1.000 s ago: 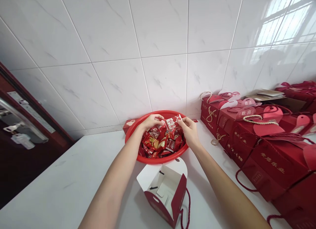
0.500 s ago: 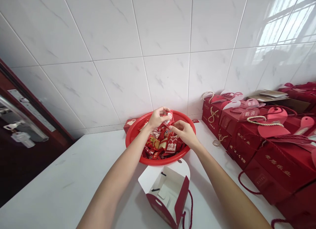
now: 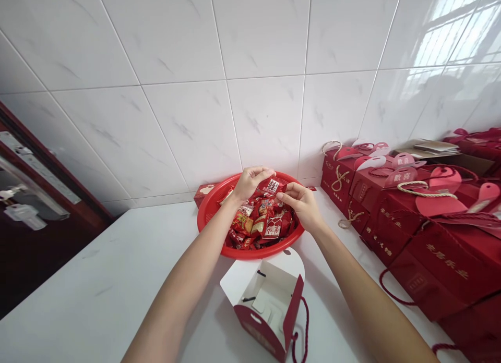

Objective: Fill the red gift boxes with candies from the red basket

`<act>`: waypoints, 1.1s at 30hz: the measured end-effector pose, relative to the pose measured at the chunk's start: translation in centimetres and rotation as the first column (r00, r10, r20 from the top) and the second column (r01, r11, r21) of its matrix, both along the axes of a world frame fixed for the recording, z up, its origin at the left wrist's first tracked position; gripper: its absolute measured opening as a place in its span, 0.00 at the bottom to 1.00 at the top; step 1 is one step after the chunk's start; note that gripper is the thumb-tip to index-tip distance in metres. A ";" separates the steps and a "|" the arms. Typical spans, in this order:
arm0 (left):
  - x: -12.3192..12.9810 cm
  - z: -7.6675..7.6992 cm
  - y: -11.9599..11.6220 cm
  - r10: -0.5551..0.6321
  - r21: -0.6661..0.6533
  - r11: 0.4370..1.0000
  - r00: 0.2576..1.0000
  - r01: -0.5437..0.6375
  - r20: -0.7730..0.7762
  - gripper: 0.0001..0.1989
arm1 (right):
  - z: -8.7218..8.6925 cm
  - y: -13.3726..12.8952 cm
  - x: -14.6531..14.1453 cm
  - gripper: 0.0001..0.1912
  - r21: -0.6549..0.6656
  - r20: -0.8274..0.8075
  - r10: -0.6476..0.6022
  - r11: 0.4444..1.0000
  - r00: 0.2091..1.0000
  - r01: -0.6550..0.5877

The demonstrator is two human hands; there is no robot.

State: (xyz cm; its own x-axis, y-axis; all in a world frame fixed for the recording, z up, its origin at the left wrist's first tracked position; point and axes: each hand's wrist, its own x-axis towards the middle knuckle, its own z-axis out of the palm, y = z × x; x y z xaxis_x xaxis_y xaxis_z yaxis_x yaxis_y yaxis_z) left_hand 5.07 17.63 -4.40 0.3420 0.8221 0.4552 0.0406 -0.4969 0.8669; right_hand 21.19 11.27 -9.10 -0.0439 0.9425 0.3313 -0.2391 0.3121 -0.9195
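Observation:
My left hand (image 3: pixel 250 185) and my right hand (image 3: pixel 303 205) are over a red plastic basket (image 3: pixel 252 254) heaped with wrapped sweets (image 3: pixel 259 217). Between them is a small red snack packet (image 3: pixel 273 186) bearing a white label with dark characters. The left fingers pinch its upper left side, and the right thumb and fingertips close on its right edge. In front of the basket stands an open gift box (image 3: pixel 270 300), dark red outside and white inside, its lid flaps folded back and a dark red cord at its right side.
Rows of red gift boxes (image 3: pixel 415 248) with cord handles line the right side of the white table (image 3: pixel 117 279). Behind the basket are a small red box (image 3: pixel 203 192) and a tiled wall (image 3: pixel 266 123). A dark door (image 3: pixel 50 191) with keys is on the left.
My right hand has shifted slightly right, and the packet between my hands has turned so its label faces me more. The view has moved a little; the basket and open box stay put.

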 end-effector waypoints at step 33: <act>-0.2 -0.2 -0.5 -0.020 -0.009 1.000 0.999 0.019 -0.046 0.26 | -0.3 0.4 0.0 0.22 -0.002 -0.115 -0.056 0.998 0.992 0.057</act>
